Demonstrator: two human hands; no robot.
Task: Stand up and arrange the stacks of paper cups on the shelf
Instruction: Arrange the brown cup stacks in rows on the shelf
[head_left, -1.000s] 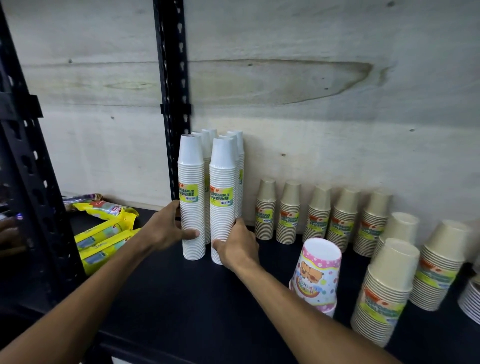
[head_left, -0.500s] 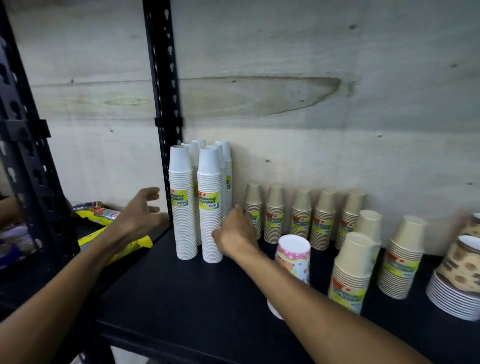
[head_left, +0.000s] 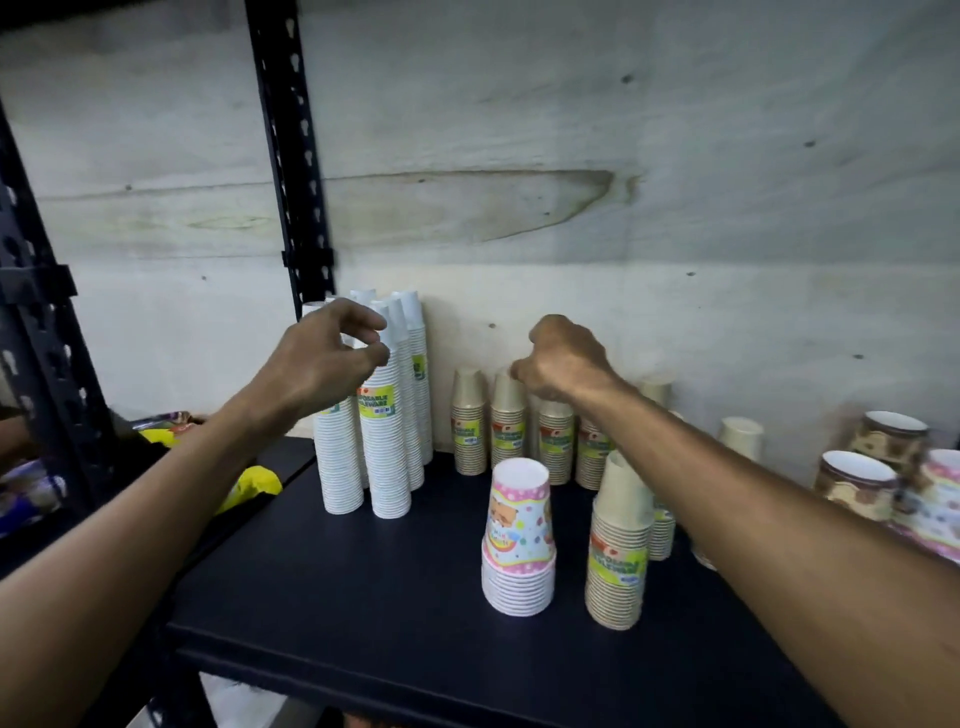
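Several tall white paper cup stacks (head_left: 387, 457) stand together at the back left of the dark shelf (head_left: 337, 597). My left hand (head_left: 322, 358) hovers in front of their tops, thumb and fingers loosely curved with a gap between them; I cannot see contact. To the right, a row of short brown cup stacks (head_left: 470, 415) lines the wall. My right hand (head_left: 561, 364) curls over the top of the third stack in that row, hiding it. Nearer me stand a pink patterned cup stack (head_left: 519, 545) and another brown stack (head_left: 618, 545), both upright.
A black perforated upright (head_left: 291, 156) rises just behind the white stacks. Yellow packets (head_left: 254, 480) lie on the neighbouring shelf to the left. Brown and pink patterned cups (head_left: 857, 478) and a cream stack (head_left: 740, 436) crowd the right end. A plywood wall backs the shelf.
My left hand rose from beside the white stacks' base to their tops. My right hand left the white stacks and moved right and up onto the brown row. The view shifted right.
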